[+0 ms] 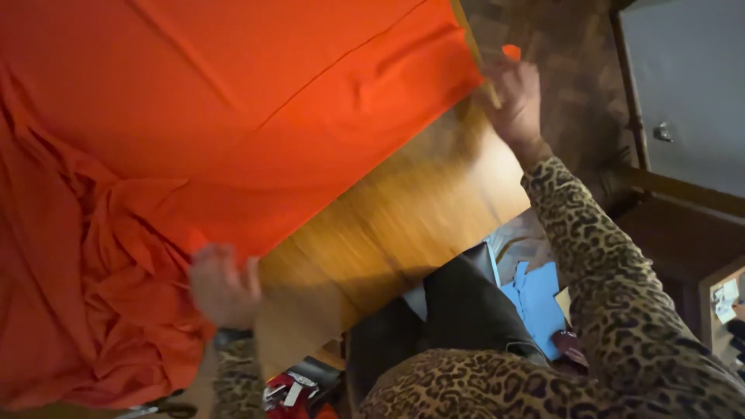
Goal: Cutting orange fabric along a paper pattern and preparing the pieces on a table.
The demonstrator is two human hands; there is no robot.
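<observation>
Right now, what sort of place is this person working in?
Probably a home sewing or craft corner. A large orange fabric sheet is spread over a wooden table, both hands gripping its edge: left hand, right hand. What look like scissors lie beside it, above a wooden parquet floor.

Bright orange fabric (233, 101) lies spread flat across the wooden table (403, 209), bunched at left.

My bench (403, 209) is warm brown wood with a glossy sheen, lit from above so the grain glows amber. Beyond its far corner I see a dark floor (574, 70) in a mottled brown pattern. At the right stands a pale grey panel (691, 77) in a dark wooden frame (667, 186). Below the bench edge lie blue paper (539, 299) and a dark bag (458, 310).
</observation>
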